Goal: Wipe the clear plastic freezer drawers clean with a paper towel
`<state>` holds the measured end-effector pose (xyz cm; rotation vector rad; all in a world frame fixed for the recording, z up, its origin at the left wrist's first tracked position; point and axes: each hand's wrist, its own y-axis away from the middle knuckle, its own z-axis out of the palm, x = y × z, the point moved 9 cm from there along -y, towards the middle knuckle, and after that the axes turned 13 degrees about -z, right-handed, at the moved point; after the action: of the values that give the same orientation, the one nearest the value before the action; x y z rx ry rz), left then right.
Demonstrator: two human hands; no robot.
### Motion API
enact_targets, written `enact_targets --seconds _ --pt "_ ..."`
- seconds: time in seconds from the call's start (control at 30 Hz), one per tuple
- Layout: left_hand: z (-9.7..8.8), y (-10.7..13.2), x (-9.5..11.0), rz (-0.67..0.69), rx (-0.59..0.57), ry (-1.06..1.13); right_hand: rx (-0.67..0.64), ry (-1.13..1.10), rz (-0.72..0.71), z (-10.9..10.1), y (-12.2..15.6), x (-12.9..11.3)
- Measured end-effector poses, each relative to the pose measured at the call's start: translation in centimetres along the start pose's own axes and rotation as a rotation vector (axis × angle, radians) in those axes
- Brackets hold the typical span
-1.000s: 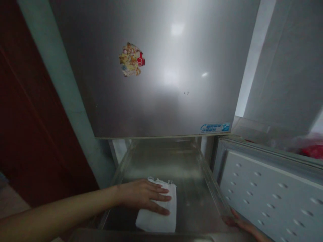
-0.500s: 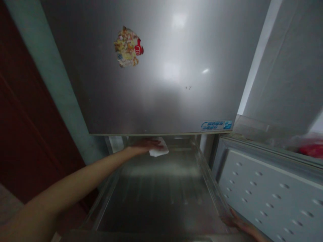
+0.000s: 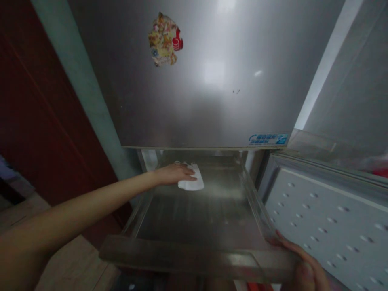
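Note:
My left hand (image 3: 175, 173) lies flat with fingers stretched out on a white cloth (image 3: 194, 184), pressing it to the floor near the back of a clear plastic fridge drawer (image 3: 182, 252). Whether the cloth is fabric or paper I cannot tell. The drawer is pulled out under the upper fridge door. At its front right corner my right hand (image 3: 303, 262) is wrapped round the rim, thumb on the front and fingers along the side wall.
Above the drawer is the shut silver fridge door (image 3: 209, 113) with a torn food sticker (image 3: 165, 40). The lower door (image 3: 327, 218) stands open at the right. A dark red wooden panel (image 3: 60, 121) runs down the left, with tiled floor (image 3: 75, 262) below.
The view has tilted down, so the drawer's front edge and my right thumb now show. My left hand and the cloth have come slightly forward from the drawer's back.

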<state>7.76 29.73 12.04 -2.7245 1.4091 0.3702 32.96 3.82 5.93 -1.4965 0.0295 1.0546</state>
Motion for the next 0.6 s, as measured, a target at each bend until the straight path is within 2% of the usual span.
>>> enact_targets --seconds 0.13,0.23,0.33,0.43,0.6 --pt "-0.9 5.5 1.1 0.133 -0.058 0.04 -0.048 -0.024 0.052 0.1 0.3 1.2" --pt "-1.6 9.7 1.8 0.147 -0.114 0.091 -0.033 -0.03 0.063 0.0 0.3 1.3" --pt "-1.8 13.1 2.5 0.126 -0.198 0.076 -0.028 0.029 0.032 0.1 -0.1 0.3" --pt "-1.7 15.5 3.0 0.112 -0.265 0.057 -0.041 0.067 -0.001 0.5 -0.5 -0.6" --pt "-1.8 17.1 3.1 0.123 -0.25 0.056 -0.04 0.053 0.013 0.4 -0.6 -0.6"
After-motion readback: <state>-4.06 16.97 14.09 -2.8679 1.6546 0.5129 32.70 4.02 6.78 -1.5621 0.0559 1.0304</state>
